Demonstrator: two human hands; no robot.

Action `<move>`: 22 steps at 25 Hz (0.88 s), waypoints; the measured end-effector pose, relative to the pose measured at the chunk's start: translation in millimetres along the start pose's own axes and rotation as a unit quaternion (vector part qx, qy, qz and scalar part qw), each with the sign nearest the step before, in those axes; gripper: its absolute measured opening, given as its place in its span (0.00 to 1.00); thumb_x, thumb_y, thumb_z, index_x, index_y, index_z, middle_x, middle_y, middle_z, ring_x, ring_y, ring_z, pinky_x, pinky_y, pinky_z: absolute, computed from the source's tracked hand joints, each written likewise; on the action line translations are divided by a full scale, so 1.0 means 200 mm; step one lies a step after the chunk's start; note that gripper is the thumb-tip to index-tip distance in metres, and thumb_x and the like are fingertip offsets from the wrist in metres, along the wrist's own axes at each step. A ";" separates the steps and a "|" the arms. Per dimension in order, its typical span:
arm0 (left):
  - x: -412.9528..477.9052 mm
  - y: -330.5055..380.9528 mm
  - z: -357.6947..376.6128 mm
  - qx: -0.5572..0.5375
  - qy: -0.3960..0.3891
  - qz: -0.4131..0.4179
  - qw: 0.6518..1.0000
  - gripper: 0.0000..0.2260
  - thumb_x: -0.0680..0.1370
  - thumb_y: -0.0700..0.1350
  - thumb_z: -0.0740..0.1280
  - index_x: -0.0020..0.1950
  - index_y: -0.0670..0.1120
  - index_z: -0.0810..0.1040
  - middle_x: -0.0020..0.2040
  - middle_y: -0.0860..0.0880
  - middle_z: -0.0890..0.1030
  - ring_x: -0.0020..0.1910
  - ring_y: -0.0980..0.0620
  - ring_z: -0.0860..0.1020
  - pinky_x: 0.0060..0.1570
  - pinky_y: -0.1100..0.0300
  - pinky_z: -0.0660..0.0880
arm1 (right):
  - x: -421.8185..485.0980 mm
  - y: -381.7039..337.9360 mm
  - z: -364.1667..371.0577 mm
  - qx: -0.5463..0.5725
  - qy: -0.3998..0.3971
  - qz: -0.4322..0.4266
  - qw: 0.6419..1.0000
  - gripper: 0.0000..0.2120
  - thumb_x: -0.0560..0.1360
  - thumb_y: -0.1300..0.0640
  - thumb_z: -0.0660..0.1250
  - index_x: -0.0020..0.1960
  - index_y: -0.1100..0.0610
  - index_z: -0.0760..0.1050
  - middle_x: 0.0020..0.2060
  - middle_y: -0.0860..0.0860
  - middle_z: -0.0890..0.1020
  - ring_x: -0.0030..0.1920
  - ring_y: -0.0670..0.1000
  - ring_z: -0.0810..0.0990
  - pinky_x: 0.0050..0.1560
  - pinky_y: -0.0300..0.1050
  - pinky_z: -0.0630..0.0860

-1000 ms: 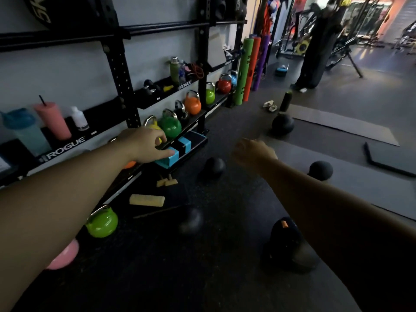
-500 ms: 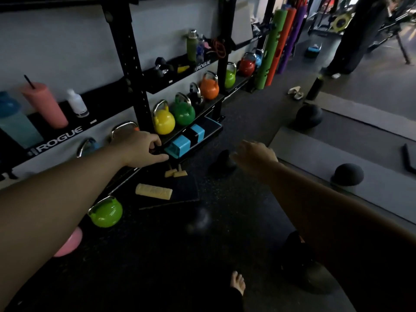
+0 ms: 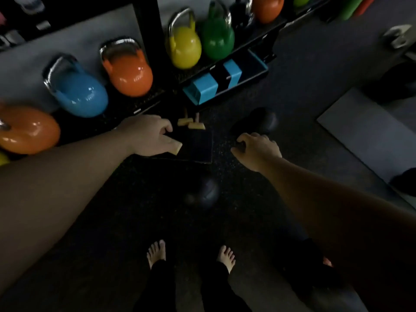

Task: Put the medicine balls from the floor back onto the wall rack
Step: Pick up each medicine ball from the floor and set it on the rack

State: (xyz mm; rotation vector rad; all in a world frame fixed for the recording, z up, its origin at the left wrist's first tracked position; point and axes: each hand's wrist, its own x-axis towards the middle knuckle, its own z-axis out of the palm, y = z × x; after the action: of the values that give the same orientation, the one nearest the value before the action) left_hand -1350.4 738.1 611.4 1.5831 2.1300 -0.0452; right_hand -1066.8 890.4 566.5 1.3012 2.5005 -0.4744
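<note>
Two hands (image 3: 148, 136) (image 3: 258, 152), two bare feet (image 3: 156, 253) (image 3: 226, 257), three orange kettlebells (image 3: 128, 73) (image 3: 27, 131) (image 3: 266, 7), one blue kettlebell (image 3: 77, 93), two medicine balls (image 3: 254, 121) (image 3: 202, 192) near them.

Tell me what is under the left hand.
One corner of a yellow block pokes out beneath the left hand, on a dark square pad. The hand covers the rest, hiding any contact.

Left hand (image 3: 148, 136), right hand (image 3: 256, 149) outstretched, medicine ball (image 3: 202, 192) on floor (image 3: 108, 233)

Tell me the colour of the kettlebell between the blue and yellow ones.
Orange kettlebell, seen in the head view.
</note>
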 end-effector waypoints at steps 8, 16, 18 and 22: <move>0.80 -0.39 1.08 -0.007 -0.064 -0.012 0.998 0.34 0.72 0.77 0.64 0.70 0.57 0.77 0.62 0.59 0.78 0.58 0.54 0.77 0.46 0.57 0.71 | 0.78 0.01 1.13 0.093 -0.024 0.009 0.995 0.27 0.76 0.31 0.60 0.70 0.44 0.73 0.65 0.50 0.79 0.62 0.57 0.77 0.57 0.56 0.76; 1.03 -0.68 2.18 -0.096 -0.096 -0.070 0.988 0.44 0.69 0.79 0.58 0.79 0.56 0.67 0.78 0.52 0.69 0.73 0.47 0.73 0.66 0.45 0.74 | 1.01 0.17 2.15 0.133 -0.064 0.077 0.986 0.39 0.73 0.24 0.59 0.77 0.43 0.64 0.72 0.54 0.71 0.69 0.61 0.71 0.58 0.60 0.77; 1.09 -0.68 2.37 -0.142 -0.100 -0.092 0.980 0.45 0.72 0.78 0.60 0.83 0.54 0.63 0.81 0.50 0.66 0.76 0.45 0.71 0.71 0.44 0.72 | 1.05 0.16 2.29 0.147 -0.069 0.082 0.983 0.44 0.70 0.21 0.58 0.78 0.43 0.61 0.73 0.55 0.69 0.70 0.63 0.70 0.59 0.62 0.77; 1.12 -0.63 2.61 -0.226 -0.096 -0.125 0.961 0.49 0.71 0.79 0.62 0.85 0.54 0.57 0.83 0.47 0.61 0.79 0.44 0.66 0.72 0.46 0.67 | 1.07 0.15 2.45 0.168 -0.073 0.097 0.978 0.51 0.66 0.16 0.56 0.81 0.40 0.52 0.77 0.55 0.64 0.74 0.65 0.65 0.63 0.66 0.72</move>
State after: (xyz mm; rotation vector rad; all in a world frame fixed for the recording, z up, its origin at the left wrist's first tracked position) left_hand -1326.7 737.7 29.9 1.0040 1.9945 0.1854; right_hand -1113.9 861.6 34.2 1.5494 2.2086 -0.9396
